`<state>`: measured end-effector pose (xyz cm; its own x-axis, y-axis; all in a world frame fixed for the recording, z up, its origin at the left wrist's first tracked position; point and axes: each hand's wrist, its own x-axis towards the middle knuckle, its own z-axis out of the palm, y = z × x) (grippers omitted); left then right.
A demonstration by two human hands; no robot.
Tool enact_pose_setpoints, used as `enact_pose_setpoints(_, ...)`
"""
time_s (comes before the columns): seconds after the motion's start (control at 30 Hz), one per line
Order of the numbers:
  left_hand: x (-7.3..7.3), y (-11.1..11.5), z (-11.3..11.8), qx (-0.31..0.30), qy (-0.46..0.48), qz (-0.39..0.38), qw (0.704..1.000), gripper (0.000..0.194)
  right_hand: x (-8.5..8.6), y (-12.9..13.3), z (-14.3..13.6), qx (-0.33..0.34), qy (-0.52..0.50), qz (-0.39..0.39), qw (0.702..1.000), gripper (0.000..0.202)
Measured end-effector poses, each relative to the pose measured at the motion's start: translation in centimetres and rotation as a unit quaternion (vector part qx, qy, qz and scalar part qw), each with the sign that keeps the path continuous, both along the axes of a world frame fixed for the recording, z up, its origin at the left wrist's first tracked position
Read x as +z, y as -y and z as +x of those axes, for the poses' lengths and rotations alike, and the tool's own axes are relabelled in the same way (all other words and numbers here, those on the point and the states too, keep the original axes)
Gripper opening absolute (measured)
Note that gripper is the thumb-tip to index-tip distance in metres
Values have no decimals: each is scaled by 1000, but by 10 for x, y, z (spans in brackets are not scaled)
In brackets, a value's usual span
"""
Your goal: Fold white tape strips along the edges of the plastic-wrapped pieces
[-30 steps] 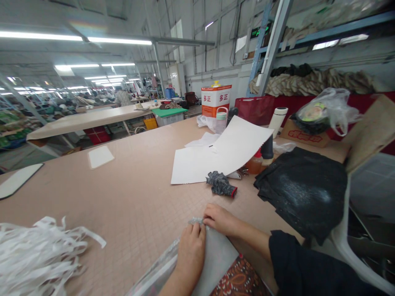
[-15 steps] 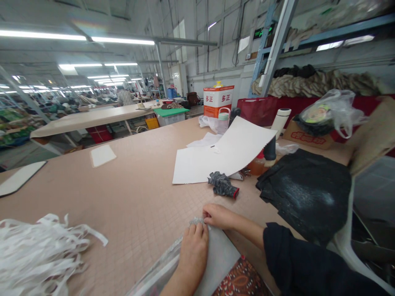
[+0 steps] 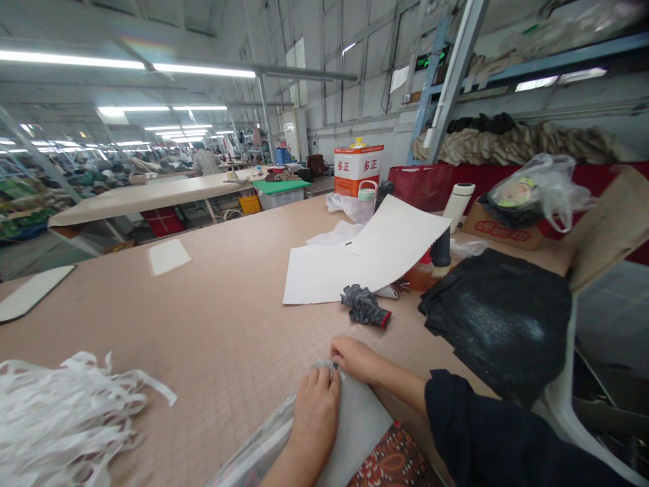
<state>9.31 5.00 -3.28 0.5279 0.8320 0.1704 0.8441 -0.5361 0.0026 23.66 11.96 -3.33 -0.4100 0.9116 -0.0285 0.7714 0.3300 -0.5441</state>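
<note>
At the bottom centre lies a light grey sheet, with a dark brown and red patterned piece at its lower right. Clear plastic runs along its left side and bunches up at the top corner. My left hand rests over the sheet, its fingers close together and curled at that top corner. Just right of them, my right hand is closed in a pinch at the same corner. What its fingertips hold is hidden. A grey knitted glove with a red edge lies beyond my hands.
White strips are heaped at the left. A large white card bends up over bottles. Black sheets are stacked at the right, before a cardboard box. A white panel lies farther off on the brown table.
My right hand and forearm have shifted very slightly left. My left hand stays at the sheet's top corner, and the view has turned a little.
</note>
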Motion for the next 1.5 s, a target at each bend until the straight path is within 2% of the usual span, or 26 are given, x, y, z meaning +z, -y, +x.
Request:
enact_pose_setpoints(0.17, 0, -2, -1, 17, 55, -17, 998, 24, 0, 20, 0, 11, -40, 30, 999, 18)
enact_pose_setpoints(0.33, 1, -3, -10, 61, 151, -76, 984, 17, -6, 37, 5, 51, -80, 61, 994, 24)
enact_pose_setpoints(0.4, 0, -1, -14, 41, 123, -70, 989, 18, -5, 41, 8, 72, -78, 62, 992, 27)
enact_pose_setpoints(0.5, -2, 4, -16, -20, 27, -23, 999, 24, -1, 48, 10, 110, -52, 96, 988, 29)
enact_pose_setpoints(0.67, 0, 13, -24, -67, -72, 6, 995, 28, 1, 63, 12, 183, 30, 169, 968, 29)
enact_pose_setpoints(0.8, 5, 30, -59, -56, -85, -4, 995, 26, 8, 66, 14, 201, 56, 170, 963, 31)
enact_pose_setpoints(1.0, 4, 68, -142, -40, -4, -11, 999, 30, 18, 68, 14, 204, 56, 144, 967, 36)
enact_pose_setpoints(1.07, 7, 77, -162, -13, 30, -44, 999, 28, 17, 68, 15, 205, 60, 135, 967, 37)
enact_pose_setpoints(1.17, 15, 83, -173, 59, 71, -112, 989, 21, 16, 64, 11, 204, 97, 124, 966, 33)
enact_pose_setpoints(1.23, 21, 83, -171, 98, 99, -151, 979, 20, 18, 63, 0, 189, 139, 124, 964, 27)
enact_pose_setpoints(1.33, 26, 81, -165, 126, 118, -175, 969, 19, 23, 71, -38, 181, 149, 135, 963, 22)
enact_pose_setpoints(1.4, 25, 81, -162, 125, 104, -169, 972, 18, 23, 83, -71, 209, 108, 139, 962, 21)
enact_pose_setpoints(1.5, 22, 85, -160, 89, 58, -127, 986, 17, 16, 101, -112, 253, 78, 164, 950, 16)
